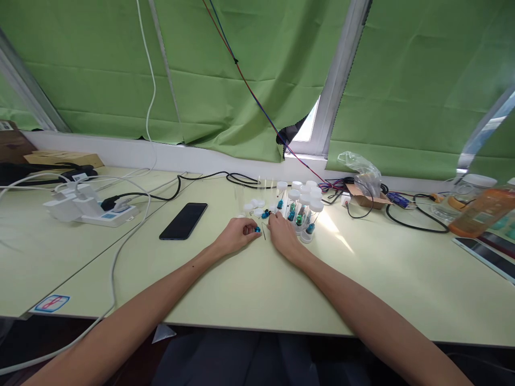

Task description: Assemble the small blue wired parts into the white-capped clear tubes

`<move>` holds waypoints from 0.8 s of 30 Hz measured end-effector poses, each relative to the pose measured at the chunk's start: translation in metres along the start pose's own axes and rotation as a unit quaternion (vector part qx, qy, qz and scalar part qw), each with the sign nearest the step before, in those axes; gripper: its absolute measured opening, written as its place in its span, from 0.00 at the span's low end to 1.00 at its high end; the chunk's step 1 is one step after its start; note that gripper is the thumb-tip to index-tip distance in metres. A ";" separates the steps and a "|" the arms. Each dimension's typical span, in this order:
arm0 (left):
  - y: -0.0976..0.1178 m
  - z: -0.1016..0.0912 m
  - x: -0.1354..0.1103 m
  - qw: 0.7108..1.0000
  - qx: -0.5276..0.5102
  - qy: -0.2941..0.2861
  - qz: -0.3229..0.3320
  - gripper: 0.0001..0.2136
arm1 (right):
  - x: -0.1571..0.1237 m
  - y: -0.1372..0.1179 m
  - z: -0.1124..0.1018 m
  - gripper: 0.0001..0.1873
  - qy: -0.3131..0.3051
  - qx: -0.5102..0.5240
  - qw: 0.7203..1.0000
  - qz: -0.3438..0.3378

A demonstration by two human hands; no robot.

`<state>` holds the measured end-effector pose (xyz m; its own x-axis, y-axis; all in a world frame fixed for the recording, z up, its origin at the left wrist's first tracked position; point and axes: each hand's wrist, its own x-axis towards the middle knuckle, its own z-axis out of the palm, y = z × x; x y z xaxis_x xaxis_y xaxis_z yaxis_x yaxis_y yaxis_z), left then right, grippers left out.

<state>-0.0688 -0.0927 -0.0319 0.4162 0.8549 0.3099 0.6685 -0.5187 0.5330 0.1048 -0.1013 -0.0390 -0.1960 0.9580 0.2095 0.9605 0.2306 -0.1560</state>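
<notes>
My left hand (236, 235) is closed, thumb and fingers pinching a small shiny blue piece (257, 229) just above the table. Close by on the right, my right hand (284, 234) has its fingers bent together beside some small blue parts (266, 214); what its fingertips hold, if anything, is too small to make out. A thin metal pin (264, 231) shows between the two hands. Touching or just behind my right hand stand several clear tubes with white caps (304, 199), with blue and green pieces inside. Loose white caps (254, 204) lie beyond my left hand.
Uncapped clear tubes (262, 188) stand at the back. Left of my hands lies a black phone (183, 221), then a white power strip (116, 215) with plugs and cables. To the right are a cardboard box (367, 199), an orange bottle (483, 212) and a tablet-like device (485, 258).
</notes>
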 end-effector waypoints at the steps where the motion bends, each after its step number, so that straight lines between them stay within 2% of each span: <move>1: 0.000 0.000 0.000 1.000 0.000 0.001 0.001 0.12 | 0.000 0.000 0.000 0.10 0.001 0.000 1.000 0.000; 10: -0.002 0.001 0.000 1.000 0.001 0.010 0.004 0.12 | 0.000 0.000 0.001 0.10 0.022 0.010 1.000 0.007; 16: -0.001 0.000 -0.002 0.998 -0.002 0.066 0.012 0.11 | 0.001 -0.001 0.001 0.11 0.061 0.044 0.997 0.005; 19: -0.001 0.000 -0.003 0.996 -0.013 0.086 -0.004 0.10 | 0.001 -0.002 0.000 0.11 0.083 0.063 0.995 0.005; 24: -0.002 0.000 -0.003 0.995 -0.025 0.086 -0.041 0.11 | 0.000 -0.004 -0.003 0.10 0.116 0.095 0.989 -0.001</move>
<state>-0.0715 -0.0947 -0.0339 0.2475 0.8865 0.3910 0.6629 -0.4493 0.5989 0.1016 -0.1032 -0.0352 -0.1259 0.8979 0.4219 0.9017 0.2809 -0.3288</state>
